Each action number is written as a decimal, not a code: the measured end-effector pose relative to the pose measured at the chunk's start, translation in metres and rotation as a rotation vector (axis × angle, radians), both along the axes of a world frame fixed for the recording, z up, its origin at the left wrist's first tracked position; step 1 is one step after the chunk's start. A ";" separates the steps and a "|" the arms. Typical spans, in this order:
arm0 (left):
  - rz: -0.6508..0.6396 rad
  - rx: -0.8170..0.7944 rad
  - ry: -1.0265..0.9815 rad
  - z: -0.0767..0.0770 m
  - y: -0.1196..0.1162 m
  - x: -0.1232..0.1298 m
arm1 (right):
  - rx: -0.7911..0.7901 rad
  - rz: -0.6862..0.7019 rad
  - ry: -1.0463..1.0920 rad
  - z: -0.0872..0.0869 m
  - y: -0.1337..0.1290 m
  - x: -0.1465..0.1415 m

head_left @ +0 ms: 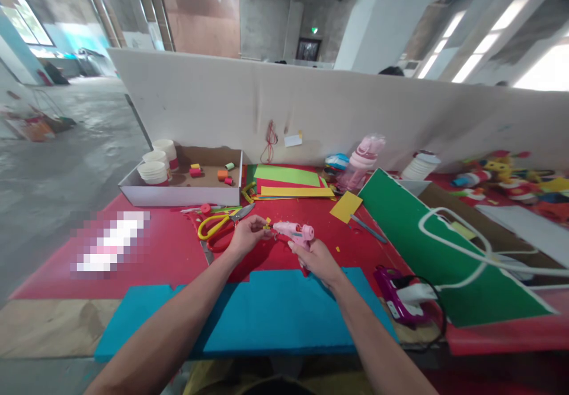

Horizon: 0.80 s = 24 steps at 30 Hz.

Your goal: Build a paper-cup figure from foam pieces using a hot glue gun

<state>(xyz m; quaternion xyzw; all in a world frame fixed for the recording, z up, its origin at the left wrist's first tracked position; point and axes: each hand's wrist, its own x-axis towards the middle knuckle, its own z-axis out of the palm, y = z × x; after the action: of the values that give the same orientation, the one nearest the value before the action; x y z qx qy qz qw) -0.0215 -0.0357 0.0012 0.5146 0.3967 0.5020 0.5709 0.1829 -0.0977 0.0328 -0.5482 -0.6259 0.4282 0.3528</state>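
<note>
My right hand [315,259] is wrapped round the handle of a pink hot glue gun [293,231], its nozzle pointing left. In front of the nozzle, my left hand [249,234] pinches a small yellow piece [267,223], perhaps paper; its exact shape is too small to tell. The nozzle tip is at or very near this piece. Just left of my left hand lie yellow-handled scissors [213,223] and red-handled scissors [222,244], partly hidden by the hand. Below both hands a blue foam sheet [284,318] covers the table's front edge.
A box [178,196] with paper cups [153,172] and small paper rolls stands back left. Coloured paper [284,176] lies behind my hands. Rightward are a pink bottle [360,161], a blue-grey strip [368,228], a green board [400,247], a purple power strip [402,303] and a white cable [471,282].
</note>
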 end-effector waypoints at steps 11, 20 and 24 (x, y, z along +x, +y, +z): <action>-0.016 -0.005 0.014 0.003 -0.002 0.001 | -0.008 -0.017 0.061 0.000 -0.003 0.000; -0.026 -0.009 -0.009 0.005 -0.003 0.002 | -0.008 -0.010 0.100 0.001 -0.003 -0.001; -0.011 -0.015 0.002 0.005 -0.002 0.001 | -0.008 -0.004 0.091 0.000 -0.006 -0.001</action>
<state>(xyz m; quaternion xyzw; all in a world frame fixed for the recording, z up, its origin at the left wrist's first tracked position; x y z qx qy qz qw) -0.0200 -0.0381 0.0061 0.5131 0.3982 0.4951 0.5771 0.1818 -0.1039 0.0326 -0.5307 -0.6063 0.4547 0.3795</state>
